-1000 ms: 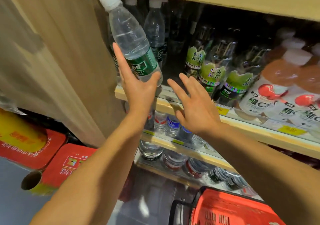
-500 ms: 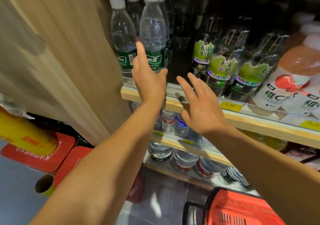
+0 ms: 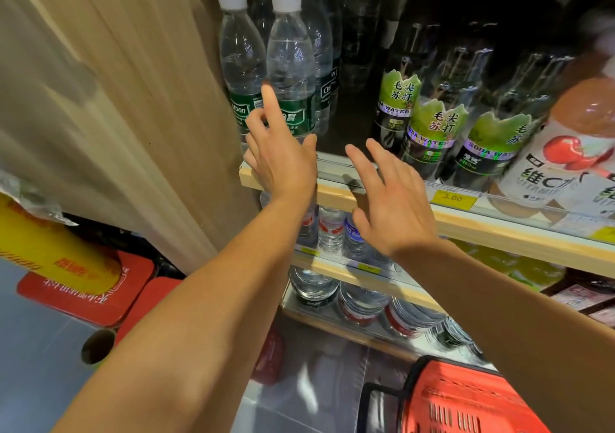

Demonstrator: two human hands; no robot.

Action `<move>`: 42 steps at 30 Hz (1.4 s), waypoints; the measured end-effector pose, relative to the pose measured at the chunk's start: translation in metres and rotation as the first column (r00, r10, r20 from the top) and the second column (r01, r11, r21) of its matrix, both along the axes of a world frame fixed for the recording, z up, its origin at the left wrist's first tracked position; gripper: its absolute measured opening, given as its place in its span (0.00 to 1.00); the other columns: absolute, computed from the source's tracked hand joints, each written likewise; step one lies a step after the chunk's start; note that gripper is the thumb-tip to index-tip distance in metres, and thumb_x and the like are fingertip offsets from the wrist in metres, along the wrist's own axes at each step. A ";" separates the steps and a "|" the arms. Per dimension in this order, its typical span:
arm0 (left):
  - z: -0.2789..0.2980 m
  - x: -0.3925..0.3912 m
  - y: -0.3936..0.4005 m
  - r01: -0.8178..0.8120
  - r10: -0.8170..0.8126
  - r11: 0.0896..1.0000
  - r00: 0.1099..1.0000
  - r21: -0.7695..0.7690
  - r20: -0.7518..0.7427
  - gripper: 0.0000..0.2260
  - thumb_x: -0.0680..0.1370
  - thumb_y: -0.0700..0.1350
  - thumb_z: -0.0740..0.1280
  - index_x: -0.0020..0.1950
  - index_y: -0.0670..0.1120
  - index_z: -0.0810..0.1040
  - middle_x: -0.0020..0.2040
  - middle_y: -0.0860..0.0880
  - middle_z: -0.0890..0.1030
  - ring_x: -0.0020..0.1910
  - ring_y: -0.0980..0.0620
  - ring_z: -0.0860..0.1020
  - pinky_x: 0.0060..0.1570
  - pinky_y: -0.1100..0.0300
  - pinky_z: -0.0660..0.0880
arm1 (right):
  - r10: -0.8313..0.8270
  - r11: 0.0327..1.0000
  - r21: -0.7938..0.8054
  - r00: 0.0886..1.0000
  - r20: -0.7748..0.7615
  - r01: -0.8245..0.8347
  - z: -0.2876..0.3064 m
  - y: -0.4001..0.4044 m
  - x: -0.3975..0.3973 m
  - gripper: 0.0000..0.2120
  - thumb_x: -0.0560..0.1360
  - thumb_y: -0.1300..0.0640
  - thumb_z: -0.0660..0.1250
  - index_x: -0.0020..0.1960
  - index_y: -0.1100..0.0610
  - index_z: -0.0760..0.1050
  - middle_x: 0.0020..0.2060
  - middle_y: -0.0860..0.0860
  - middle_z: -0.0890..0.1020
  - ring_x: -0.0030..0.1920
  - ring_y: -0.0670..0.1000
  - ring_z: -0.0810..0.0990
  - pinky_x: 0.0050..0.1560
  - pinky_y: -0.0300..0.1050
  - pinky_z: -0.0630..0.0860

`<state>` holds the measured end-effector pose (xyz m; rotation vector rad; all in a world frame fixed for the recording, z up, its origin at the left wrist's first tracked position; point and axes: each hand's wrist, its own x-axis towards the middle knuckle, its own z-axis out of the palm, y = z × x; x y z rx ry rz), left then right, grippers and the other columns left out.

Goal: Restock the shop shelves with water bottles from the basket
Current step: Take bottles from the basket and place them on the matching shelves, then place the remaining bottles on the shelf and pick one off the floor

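Here the front bottle (image 3: pixel 290 76) stands upright at the shelf (image 3: pixel 336 190) edge, long axis vertical, straight ahead of the left hand (image 3: pixel 283 163), which is nearer. That grip is spread, its forefinger on the green label, holding nothing. The right hand (image 3: pixel 389 206) hovers splayed and empty. The basket (image 3: pixel 466 402) lies low right, probably the next reach.

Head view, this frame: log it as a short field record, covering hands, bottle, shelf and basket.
left hand: open, index finger extended against the front water bottle
right hand: open, fingers spread, holding nothing, in front of the shelf edge
front water bottle: upright on the shelf, white cap, green label
neighbours: soda water bottles to the right
basket: red, on the floor at lower right
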<state>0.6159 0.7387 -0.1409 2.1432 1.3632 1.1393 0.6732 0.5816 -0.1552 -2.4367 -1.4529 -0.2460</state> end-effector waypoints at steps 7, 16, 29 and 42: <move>-0.002 -0.005 0.003 0.028 -0.029 1.000 0.999 -0.008 -0.030 0.43 0.74 0.50 0.74 0.81 0.54 0.50 0.69 0.48 0.67 0.65 0.48 0.71 0.64 0.47 0.63 | -0.009 0.999 -0.031 0.998 0.060 0.010 -0.007 0.000 0.002 0.43 0.73 0.53 0.69 0.79 0.46 0.46 0.78 0.53 0.53 0.77 0.57 0.54 0.77 0.55 0.49; -0.029 -0.067 -0.030 0.448 -0.444 0.889 0.894 -0.089 0.065 0.36 0.77 0.46 0.70 0.81 0.49 0.56 0.77 0.48 0.65 0.76 0.51 0.62 0.74 0.50 0.61 | -0.123 0.992 -0.046 0.990 -0.065 0.120 -0.015 -0.024 -0.042 0.42 0.72 0.54 0.67 0.79 0.46 0.48 0.79 0.52 0.51 0.78 0.58 0.48 0.77 0.56 0.44; -0.088 -0.185 -0.154 0.714 -0.816 0.570 0.549 -0.406 -0.181 0.33 0.73 0.51 0.68 0.76 0.40 0.66 0.73 0.40 0.71 0.73 0.42 0.69 0.72 0.52 0.63 | -0.324 0.945 -0.122 0.914 -0.244 0.302 -0.073 -0.153 -0.153 0.39 0.63 0.52 0.70 0.73 0.56 0.64 0.70 0.61 0.68 0.67 0.65 0.69 0.64 0.63 0.69; -0.130 -0.196 -0.361 0.827 -0.986 0.142 0.067 -0.545 -0.155 0.33 0.75 0.46 0.73 0.78 0.48 0.64 0.74 0.47 0.71 0.71 0.50 0.68 0.69 0.59 0.65 | -0.696 0.717 -0.349 0.589 -0.411 0.603 -0.133 -0.416 -0.236 0.40 0.67 0.53 0.73 0.76 0.56 0.61 0.73 0.61 0.65 0.70 0.66 0.68 0.67 0.62 0.68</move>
